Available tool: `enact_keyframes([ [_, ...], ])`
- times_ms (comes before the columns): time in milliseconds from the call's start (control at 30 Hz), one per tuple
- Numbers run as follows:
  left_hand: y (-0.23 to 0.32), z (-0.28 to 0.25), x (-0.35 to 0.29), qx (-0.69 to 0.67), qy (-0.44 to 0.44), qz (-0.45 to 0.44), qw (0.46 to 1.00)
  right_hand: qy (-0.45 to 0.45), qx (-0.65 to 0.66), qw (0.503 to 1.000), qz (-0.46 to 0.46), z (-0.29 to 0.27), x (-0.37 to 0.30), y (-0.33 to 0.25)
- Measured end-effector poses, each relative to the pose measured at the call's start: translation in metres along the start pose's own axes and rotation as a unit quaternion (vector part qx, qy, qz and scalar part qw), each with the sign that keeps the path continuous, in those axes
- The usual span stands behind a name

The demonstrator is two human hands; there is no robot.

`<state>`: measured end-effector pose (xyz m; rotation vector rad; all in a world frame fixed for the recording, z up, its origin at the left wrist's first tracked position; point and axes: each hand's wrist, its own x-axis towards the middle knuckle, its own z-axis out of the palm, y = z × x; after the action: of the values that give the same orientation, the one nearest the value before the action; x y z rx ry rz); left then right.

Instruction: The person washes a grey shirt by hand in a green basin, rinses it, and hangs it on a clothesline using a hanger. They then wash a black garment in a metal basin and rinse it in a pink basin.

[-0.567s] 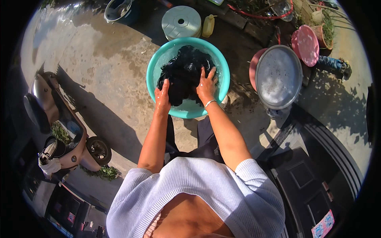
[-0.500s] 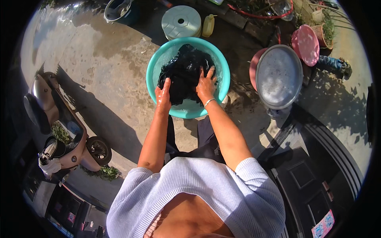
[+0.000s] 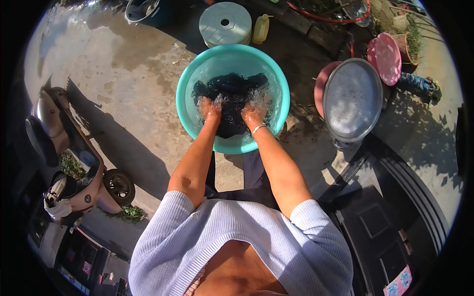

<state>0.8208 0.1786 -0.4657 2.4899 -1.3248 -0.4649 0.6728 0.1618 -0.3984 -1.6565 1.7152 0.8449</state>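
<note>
A turquoise basin (image 3: 183,91) of water stands on the ground in front of my legs. Dark wet cloth (image 3: 231,116) lies bunched in it, mostly under the surface. My left hand (image 3: 211,111) is pushed into the water at the cloth's left side. My right hand (image 3: 252,114), with a bracelet at the wrist, is in at the right side. Water splashes up around both hands. Foam and cloth hide the fingers, so their grip does not show.
Beyond the basin stand a pale round lidded tub (image 3: 225,22) and a yellow pump bottle (image 3: 261,28). A wide metal basin (image 3: 351,98) rests at the right, near a pink basin (image 3: 386,59). A bucket (image 3: 143,12) is far left; a scooter (image 3: 81,160) is parked at the left.
Both hands have pushed down into the water, stirring up splashes. The cloth, which bulged above the surface, has sunk and spread lower.
</note>
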Motion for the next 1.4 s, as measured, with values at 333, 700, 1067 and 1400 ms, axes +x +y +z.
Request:
enact_keyframes([
  [333, -0.006, 0.004, 0.026, 0.072, -0.197, -0.031, 0.977, 0.052, 0.850, 0.494, 0.174, -0.006, -0.027, 0.036],
  [700, 0.049, -0.134, -0.082, -0.254, -0.176, 0.132, 0.942, 0.039, 0.874, 0.483, -0.010, -0.057, -0.118, 0.031],
  [1067, 0.016, -0.051, -0.062, -0.386, -0.230, -0.012, 0.893, 0.098, 0.829, 0.518, -0.187, -0.121, -0.215, 0.039],
  [1400, 0.037, -0.155, -0.032, -0.206, -0.127, 0.148, 0.959, 0.315, 0.534, 0.758, -0.200, -0.120, -0.204, 0.052],
])
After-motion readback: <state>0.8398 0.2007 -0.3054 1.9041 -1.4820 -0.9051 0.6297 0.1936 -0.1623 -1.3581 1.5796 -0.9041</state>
